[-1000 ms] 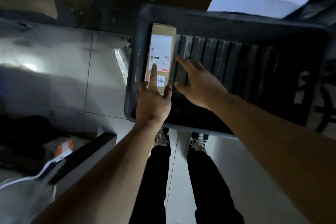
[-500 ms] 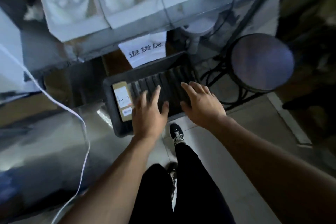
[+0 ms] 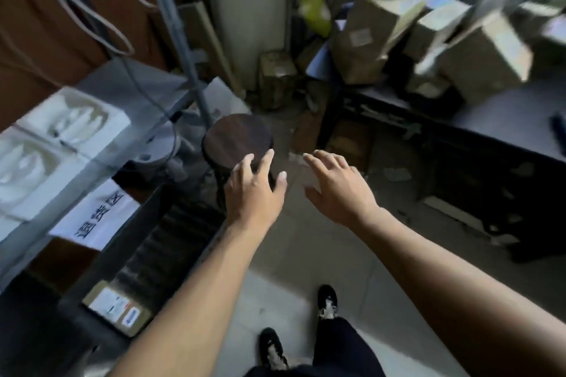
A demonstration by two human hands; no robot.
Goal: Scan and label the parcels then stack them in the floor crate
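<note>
Cluttered and dim, the storeroom is swinging into view as the person is straightening up from the floor and turning away from the crate. Both hands are coming up empty: the left hand (image 3: 252,190) is hanging in the air with fingers spread and loose, and the right hand (image 3: 338,185) is doing the same just beside it at three o'clock, the two apart and gripping nothing. A second ago they were lying on the labelled parcel (image 3: 118,311) inside the floor crate (image 3: 144,217); now that parcel is sitting alone, flat and label up, at the crate's near end, off at seven o'clock from the hands. At twelve o'clock from the left hand a round dark stool (image 3: 237,139) is standing. Further out, at one to two o'clock, a heap of cardboard boxes (image 3: 428,37) is waiting on a grey table (image 3: 502,119). I'd judge one parcel is stacked and the person is heading for the next.
</note>
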